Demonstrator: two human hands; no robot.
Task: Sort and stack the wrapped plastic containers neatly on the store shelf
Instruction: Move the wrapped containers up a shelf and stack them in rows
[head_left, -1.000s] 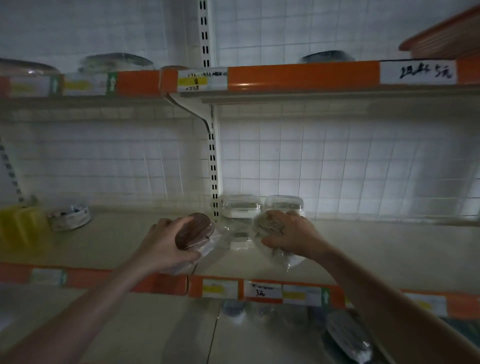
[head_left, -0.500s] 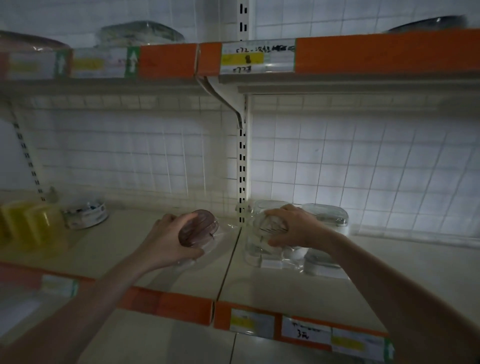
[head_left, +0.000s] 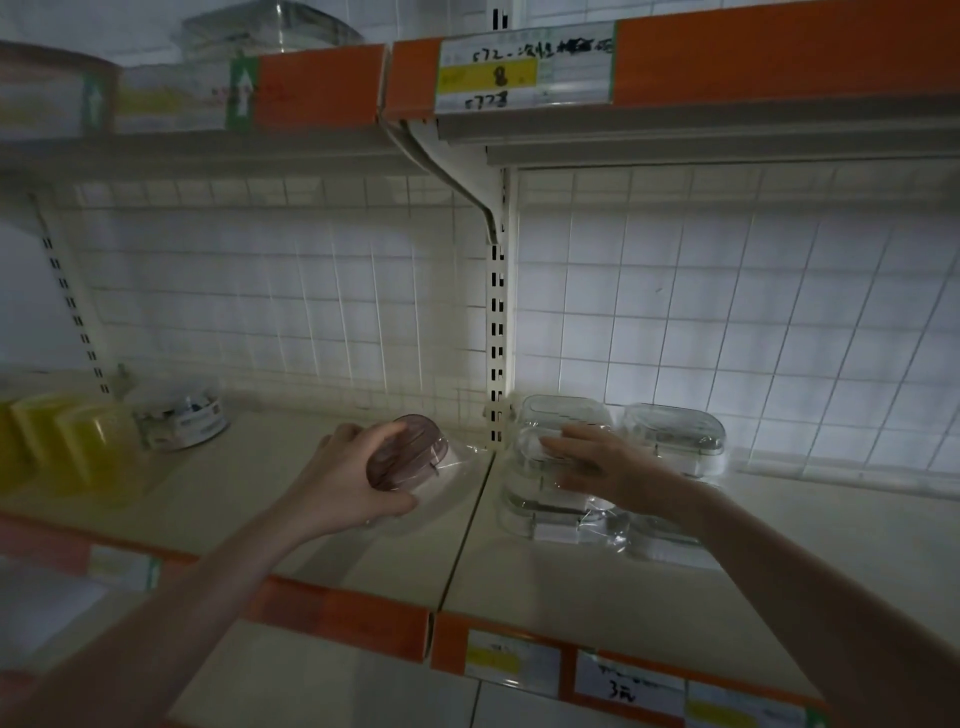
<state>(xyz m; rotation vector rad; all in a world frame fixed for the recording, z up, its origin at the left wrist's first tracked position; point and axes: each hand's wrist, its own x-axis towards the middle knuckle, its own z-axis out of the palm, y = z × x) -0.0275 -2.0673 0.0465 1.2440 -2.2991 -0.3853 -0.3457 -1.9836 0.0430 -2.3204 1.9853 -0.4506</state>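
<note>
**Stacking wrapped containers on a dim store shelf**

Gripping a brown-lidded container (head_left: 408, 453) in the left hand (head_left: 358, 480), fingers curled round it, just above the shelf (head_left: 311, 525). Resting the right hand (head_left: 597, 462), fingers fairly straight, on the near-left stack of clear containers (head_left: 550, 499), which is lying directly right of the brown one, across the shelf seam. Showing at least four clear wrapped containers, long axes running left to right, in two side-by-side stacks; exact count unclear. Standing far left: yellow tubs (head_left: 57, 441).

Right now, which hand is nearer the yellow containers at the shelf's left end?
Left. The left hand grips a brown-lidded container right of the yellow containers; the right hand lies farther right, on the clear containers.
</note>
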